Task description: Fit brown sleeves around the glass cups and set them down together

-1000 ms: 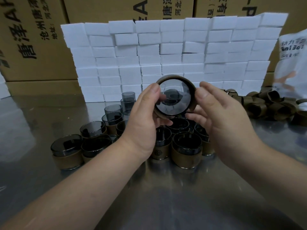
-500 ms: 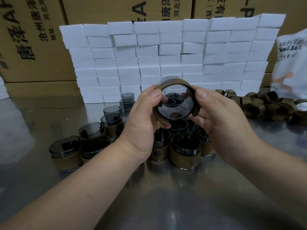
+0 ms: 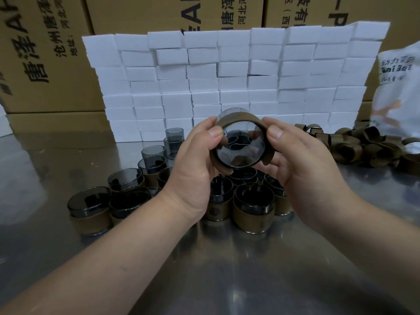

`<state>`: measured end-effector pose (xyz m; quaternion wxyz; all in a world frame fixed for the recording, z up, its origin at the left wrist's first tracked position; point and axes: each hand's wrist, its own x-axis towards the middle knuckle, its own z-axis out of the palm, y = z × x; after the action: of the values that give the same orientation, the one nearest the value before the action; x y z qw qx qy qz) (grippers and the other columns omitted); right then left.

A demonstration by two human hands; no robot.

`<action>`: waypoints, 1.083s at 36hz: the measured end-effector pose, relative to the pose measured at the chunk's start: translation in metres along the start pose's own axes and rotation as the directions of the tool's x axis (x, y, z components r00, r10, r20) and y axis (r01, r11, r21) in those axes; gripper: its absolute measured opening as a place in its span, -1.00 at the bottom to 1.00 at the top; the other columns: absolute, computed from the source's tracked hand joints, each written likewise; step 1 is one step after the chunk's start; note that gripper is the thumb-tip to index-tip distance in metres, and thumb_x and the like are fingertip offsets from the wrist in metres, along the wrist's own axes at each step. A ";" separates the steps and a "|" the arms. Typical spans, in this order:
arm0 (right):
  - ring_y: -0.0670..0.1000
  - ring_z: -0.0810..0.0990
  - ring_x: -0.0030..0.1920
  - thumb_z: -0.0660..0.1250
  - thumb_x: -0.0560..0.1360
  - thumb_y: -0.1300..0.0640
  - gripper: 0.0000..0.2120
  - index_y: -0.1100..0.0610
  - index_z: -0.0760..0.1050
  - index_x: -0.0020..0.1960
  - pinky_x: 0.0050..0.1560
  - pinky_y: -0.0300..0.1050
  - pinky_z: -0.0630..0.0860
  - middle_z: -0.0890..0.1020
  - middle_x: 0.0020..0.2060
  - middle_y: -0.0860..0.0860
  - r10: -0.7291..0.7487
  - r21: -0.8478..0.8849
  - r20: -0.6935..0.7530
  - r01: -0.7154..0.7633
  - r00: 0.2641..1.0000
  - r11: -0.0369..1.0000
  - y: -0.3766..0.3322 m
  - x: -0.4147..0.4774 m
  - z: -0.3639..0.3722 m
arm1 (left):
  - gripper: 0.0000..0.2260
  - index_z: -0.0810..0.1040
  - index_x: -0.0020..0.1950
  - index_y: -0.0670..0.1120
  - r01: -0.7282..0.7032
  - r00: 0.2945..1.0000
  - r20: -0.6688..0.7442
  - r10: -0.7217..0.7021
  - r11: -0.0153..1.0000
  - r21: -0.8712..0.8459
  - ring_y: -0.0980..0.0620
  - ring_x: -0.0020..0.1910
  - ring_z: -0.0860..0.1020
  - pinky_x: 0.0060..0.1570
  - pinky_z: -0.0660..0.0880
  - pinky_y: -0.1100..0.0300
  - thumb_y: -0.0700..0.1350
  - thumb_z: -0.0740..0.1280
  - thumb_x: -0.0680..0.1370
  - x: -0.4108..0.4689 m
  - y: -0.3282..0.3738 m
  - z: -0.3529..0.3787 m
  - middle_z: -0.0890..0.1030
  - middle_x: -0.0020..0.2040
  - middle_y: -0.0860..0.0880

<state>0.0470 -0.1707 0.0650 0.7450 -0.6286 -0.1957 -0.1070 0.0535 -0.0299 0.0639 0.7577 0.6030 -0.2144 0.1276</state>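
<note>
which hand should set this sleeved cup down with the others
Probably left. The left hand wraps the held cup just above the sleeved cups, while the right hand only pinches its edge and sits nearer the loose sleeves for the next one.

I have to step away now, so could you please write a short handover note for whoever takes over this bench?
Both the left hand and the right hand grip one glass cup, held on its side above the table, a brown sleeve around it; whether it sits fully home I cannot tell.
The sleeved cups stand grouped below the hands; bare cups behind them, to the left; loose sleeves heaped at right.
Done: many cups sleeved. Left: set this cup with the group, then sleeve the bare cups.
</note>
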 end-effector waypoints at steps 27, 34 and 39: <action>-0.04 0.64 0.06 0.33 0.31 -0.03 -0.62 -0.02 0.50 0.12 -0.09 -0.19 0.58 0.66 0.04 0.01 -0.036 0.037 -0.024 0.037 0.999 0.999 0.000 -0.002 0.002 | -0.48 0.54 0.12 -0.15 -0.056 0.998 0.020 0.056 0.998 -0.002 -0.08 -0.02 0.54 -0.07 0.48 0.04 0.12 0.22 0.29 -0.001 0.001 0.000 0.56 -0.02 -0.16; -0.05 0.67 -0.01 0.34 0.31 0.02 -0.64 0.00 0.50 0.11 -0.19 -0.28 0.56 0.69 -0.05 0.01 -0.050 0.075 -0.022 0.052 0.998 0.996 -0.002 -0.002 0.002 | -0.58 0.57 0.02 -0.09 -0.078 0.997 0.016 0.078 0.997 -0.026 -0.04 -0.05 0.56 -0.15 0.53 0.15 0.10 0.25 0.27 0.000 -0.002 -0.001 0.61 -0.09 -0.09; -0.03 0.66 0.01 0.34 0.31 0.03 -0.64 0.01 0.50 0.10 -0.19 -0.27 0.56 0.68 -0.01 0.04 -0.044 0.087 -0.021 0.045 0.999 0.995 -0.002 -0.001 0.001 | -0.58 0.56 0.03 -0.08 -0.080 0.996 0.024 0.081 0.996 -0.044 -0.01 -0.07 0.57 -0.19 0.54 0.18 0.09 0.25 0.27 0.001 -0.002 -0.002 0.62 -0.11 -0.05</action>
<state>0.0446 -0.1698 0.0664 0.7710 -0.5900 -0.2071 -0.1208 0.0551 -0.0281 0.0624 0.7618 0.5792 -0.2510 0.1455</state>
